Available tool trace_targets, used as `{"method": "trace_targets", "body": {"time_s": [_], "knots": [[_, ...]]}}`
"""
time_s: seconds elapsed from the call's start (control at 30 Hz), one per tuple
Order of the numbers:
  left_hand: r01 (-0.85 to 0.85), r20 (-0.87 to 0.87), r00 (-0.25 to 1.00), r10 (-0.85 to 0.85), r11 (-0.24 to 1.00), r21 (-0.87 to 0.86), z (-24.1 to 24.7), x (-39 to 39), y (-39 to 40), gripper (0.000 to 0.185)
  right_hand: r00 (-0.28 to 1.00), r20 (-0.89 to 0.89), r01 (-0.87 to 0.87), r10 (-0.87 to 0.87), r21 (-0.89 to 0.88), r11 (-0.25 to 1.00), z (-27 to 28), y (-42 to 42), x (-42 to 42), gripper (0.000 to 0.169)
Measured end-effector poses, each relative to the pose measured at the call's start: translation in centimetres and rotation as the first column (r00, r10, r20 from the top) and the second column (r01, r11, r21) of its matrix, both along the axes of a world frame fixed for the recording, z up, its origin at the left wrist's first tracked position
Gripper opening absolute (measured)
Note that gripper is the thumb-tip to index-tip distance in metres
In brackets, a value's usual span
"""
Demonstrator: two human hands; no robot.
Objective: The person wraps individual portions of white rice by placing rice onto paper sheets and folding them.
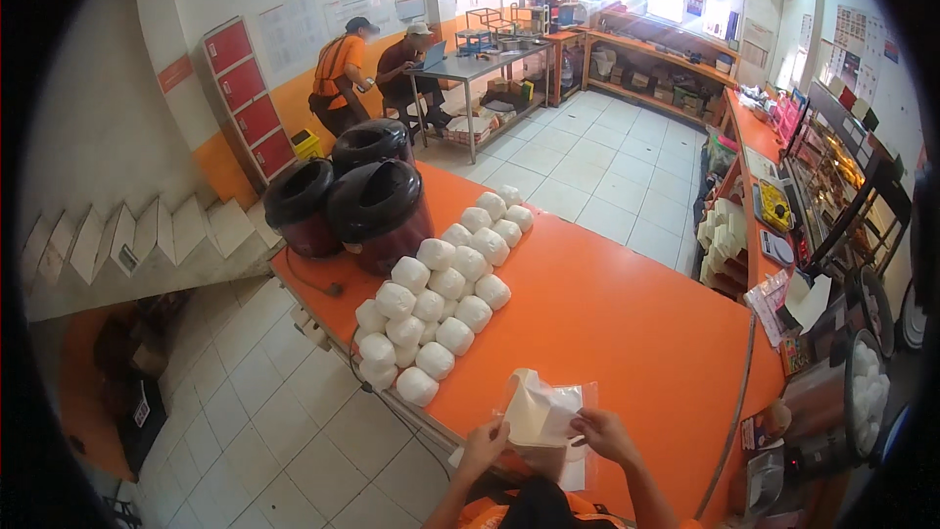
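Low in the head view, both hands hold a cream paper sheet (530,415), bent upward, just above the near edge of the orange tabletop. My left hand (487,447) pinches its left side. My right hand (604,435) grips its right side between thumb and fingers. A clear plastic bag (586,474) and more pale paper lie beneath; how they overlap is partly hidden by the hands. Beyond my left hand, several rounded white wrapped bundles (449,283) are piled in a long diagonal stack on the orange table (602,294).
Three dark lidded containers (378,198) stand at the table's far left, beside a cable (312,275). On the right are an open pot of white bundles (868,389) and a glass food display (837,162). Two people (341,73) are at a steel table (485,62) behind.
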State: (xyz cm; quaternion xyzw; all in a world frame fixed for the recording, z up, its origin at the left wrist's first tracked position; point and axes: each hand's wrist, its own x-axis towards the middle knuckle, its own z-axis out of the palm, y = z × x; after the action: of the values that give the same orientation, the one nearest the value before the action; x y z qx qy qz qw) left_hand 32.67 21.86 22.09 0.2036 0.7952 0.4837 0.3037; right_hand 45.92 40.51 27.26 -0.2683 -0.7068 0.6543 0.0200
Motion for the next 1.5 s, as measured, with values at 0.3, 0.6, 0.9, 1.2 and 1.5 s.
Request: {"method": "trace_targets", "body": {"time_s": [0.3,0.6,0.9,1.2,1.5], "knots": [[0.171,-0.072,0.982,-0.174,0.984,-0.053,0.6,-0.2,0.6,0.034,0.960,0.033,-0.248,0.277,0.555,0.794,2.7,-1.2,-0.8,0.046],[0.203,-0.064,0.976,-0.208,0.976,-0.074,-0.5,-0.3,0.8,0.035,0.930,0.273,-0.362,0.247,0.560,0.745,1.3,-1.7,-1.3,0.032],[0.237,0.058,0.970,-0.235,0.971,-0.036,-1.4,-0.7,-0.5,0.035,0.925,-0.358,0.134,-0.126,-0.002,0.991,8.8,4.3,1.7,0.013],[-0.020,0.464,0.883,-0.073,0.981,0.193,-1.6,-2.4,-3.2,0.034,0.558,-0.629,0.797,-0.541,0.225,0.561,12.7,9.9,2.7,0.019],[-0.401,0.456,0.878,0.144,0.742,0.538,2.7,-6.7,-7.6,0.038,0.963,-0.188,0.062,0.192,0.851,0.521,7.5,9.0,0.2,0.023]]}}
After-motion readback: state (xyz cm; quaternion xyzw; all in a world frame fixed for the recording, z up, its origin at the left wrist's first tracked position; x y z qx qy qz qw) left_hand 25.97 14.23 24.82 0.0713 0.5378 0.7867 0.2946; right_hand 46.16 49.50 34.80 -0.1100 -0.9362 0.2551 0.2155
